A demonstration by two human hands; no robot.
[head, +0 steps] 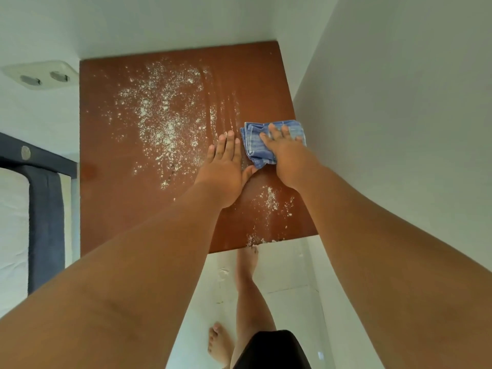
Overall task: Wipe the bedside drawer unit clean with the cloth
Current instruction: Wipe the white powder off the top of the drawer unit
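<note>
The brown top of the bedside drawer unit (111, 198) fills the middle of the view. White powder (162, 123) is scattered over its left and centre, with a smaller patch (271, 199) near the front right. A folded blue cloth (255, 149) lies at the right edge of the top. My right hand (285, 153) presses flat on the cloth with straight fingers. My left hand (226, 166) lies flat on the wood just left of the cloth, its thumb touching the cloth's lower corner. Streak marks run up the wood above the cloth.
White walls close in behind and on the right (399, 129). A wall socket (42, 75) sits to the left of the unit. A dark bed frame with a white mattress (40, 209) stands at the left. My bare feet (221, 344) stand on the white floor below.
</note>
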